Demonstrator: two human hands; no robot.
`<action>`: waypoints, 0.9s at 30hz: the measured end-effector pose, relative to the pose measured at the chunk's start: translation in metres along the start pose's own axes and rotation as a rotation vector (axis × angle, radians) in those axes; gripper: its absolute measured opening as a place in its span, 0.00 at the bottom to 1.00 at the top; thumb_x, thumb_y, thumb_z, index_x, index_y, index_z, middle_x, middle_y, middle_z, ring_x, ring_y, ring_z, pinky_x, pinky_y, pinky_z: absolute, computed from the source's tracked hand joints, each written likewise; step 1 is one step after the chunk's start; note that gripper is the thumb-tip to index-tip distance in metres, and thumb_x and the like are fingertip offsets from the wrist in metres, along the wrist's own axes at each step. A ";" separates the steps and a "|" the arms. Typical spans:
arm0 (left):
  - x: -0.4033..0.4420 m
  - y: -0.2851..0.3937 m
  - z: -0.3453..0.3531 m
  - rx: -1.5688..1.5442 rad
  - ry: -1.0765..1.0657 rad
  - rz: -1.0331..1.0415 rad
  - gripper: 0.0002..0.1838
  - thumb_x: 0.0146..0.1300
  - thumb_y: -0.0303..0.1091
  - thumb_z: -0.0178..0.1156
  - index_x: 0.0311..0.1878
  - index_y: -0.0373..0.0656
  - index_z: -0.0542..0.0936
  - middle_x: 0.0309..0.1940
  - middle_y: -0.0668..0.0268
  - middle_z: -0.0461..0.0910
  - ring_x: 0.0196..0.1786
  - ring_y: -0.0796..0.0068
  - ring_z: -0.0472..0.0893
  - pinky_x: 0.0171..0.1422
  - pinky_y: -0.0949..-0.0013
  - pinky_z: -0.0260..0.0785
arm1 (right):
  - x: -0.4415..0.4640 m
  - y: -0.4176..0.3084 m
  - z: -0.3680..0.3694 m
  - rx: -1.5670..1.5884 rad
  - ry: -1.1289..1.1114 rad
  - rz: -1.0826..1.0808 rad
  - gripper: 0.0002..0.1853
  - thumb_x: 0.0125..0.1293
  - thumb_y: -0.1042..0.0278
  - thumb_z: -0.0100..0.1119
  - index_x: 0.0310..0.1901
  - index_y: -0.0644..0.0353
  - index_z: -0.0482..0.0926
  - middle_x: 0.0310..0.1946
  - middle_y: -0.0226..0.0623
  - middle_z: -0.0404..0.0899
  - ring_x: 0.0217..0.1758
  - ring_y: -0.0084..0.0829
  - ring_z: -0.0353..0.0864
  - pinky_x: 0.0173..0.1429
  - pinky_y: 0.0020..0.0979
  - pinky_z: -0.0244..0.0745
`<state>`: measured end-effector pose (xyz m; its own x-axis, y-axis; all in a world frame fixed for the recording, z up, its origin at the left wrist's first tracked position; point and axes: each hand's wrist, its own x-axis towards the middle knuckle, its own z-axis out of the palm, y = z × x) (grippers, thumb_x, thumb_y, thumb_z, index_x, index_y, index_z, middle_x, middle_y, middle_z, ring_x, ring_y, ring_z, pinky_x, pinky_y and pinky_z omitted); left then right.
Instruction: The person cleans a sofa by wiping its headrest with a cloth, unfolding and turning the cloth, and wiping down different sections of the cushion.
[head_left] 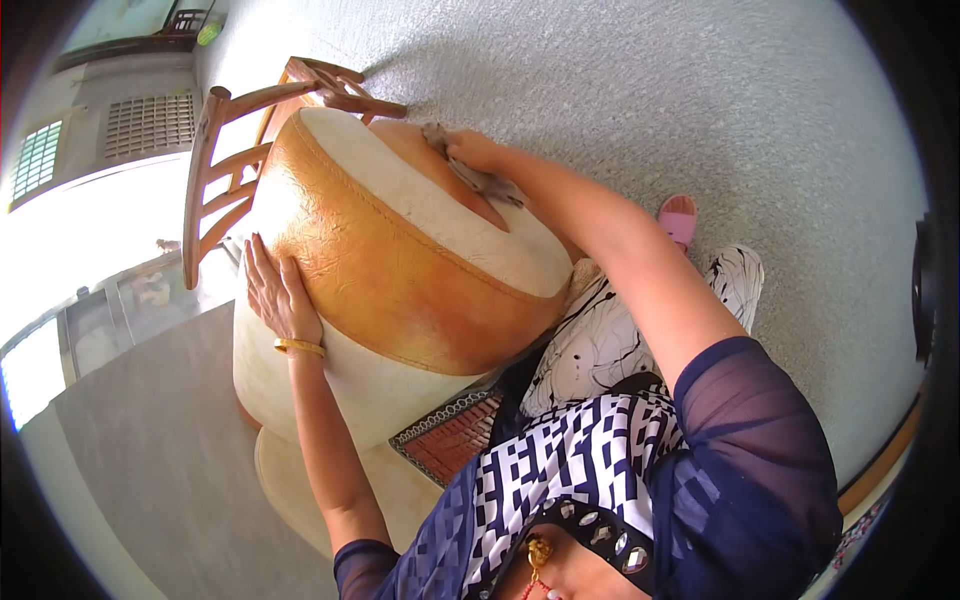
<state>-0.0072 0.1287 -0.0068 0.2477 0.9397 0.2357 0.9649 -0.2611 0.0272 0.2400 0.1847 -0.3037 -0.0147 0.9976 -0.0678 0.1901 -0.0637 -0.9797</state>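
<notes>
A big, puffy seat [400,270] with orange and cream parts fills the middle of the scene. A wide orange band runs across it, with cream parts on both sides. Stitches go along the edges of the orange band, and there are little wrinkles in it.

The left hand [287,300] lies flat on the left side of the seat. It is wide, with its fingers straight, and it holds nothing. A gold bracelet [300,347] goes around that wrist.

The right hand [474,152] is on the far side of the seat. It is closed around a grey cloth [496,188], and the cloth touches the seat. Bits of the cloth stick out on both sides of the hand.

At the far left, just beside the seat, is a brown wooden frame [207,160] with bars. A pink slipper [678,216] is on the right, on the speckled grey floor [600,70]. Near the person, just beside the seat, is a reddish-brown mat [455,437] with a dark edge.
</notes>
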 end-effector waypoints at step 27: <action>0.005 -0.007 0.007 0.017 0.020 -0.042 0.38 0.67 0.65 0.35 0.72 0.51 0.60 0.73 0.61 0.56 0.76 0.63 0.52 0.74 0.46 0.40 | -0.173 -0.058 -0.047 0.184 -0.187 0.835 0.22 0.61 0.58 0.52 0.55 0.59 0.75 0.53 0.40 0.75 0.54 0.33 0.74 0.52 0.40 0.71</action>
<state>-0.0124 0.1366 -0.0128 0.2052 0.9450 0.2546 0.9759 -0.2174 0.0207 0.2781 0.0174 -0.2265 -0.1049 0.6028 -0.7910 0.0496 -0.7912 -0.6096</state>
